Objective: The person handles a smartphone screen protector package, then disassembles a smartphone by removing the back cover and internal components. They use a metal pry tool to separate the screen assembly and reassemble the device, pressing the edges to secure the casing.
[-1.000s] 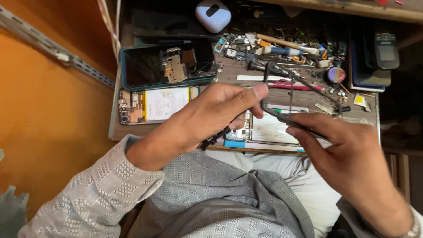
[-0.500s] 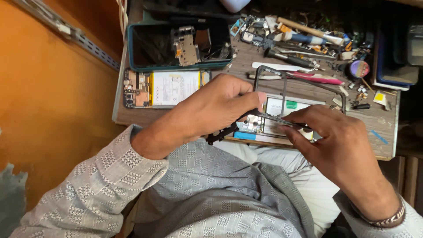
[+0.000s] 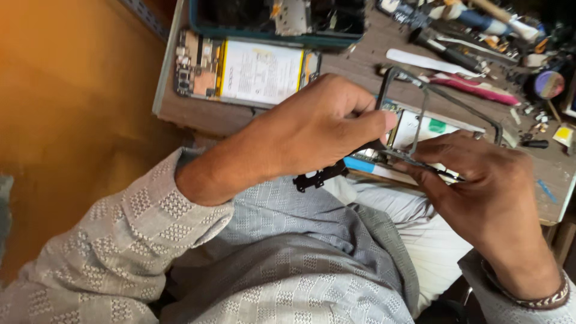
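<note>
Your left hand (image 3: 306, 129) is reaching in from eight o'clock and curling closed, thumb and fingers pinching the near edge of a thin dark phone frame (image 3: 441, 108) that is standing tilted above the opened phone (image 3: 414, 135) at the centre of the bench. Your right hand (image 3: 480, 180) is coming in from five o'clock with its fingers closed around a slim pair of tweezers (image 3: 429, 167), whose tips are lying against the lower edge of that frame; whether the tips are actually gripping anything, you cannot tell from here. A small black bracket (image 3: 318, 177) is hanging just below your left hand, toward six o'clock, but how it is held is hidden. The opened phone is showing a white battery with a green patch and is lying at the near edge of the worn wooden table (image 3: 210, 117). At eleven o'clock a second opened phone (image 3: 252, 72) is lying with its large white battery and circuit board exposed, and just beyond it, toward twelve o'clock, a teal tray (image 3: 264, 37) is holding loose parts. At one to two o'clock a white plastic pry tool (image 3: 429, 62), a pink-handled tool (image 3: 474, 93) and a heap of screwdrivers (image 3: 474, 21) are lying scattered.
</note>
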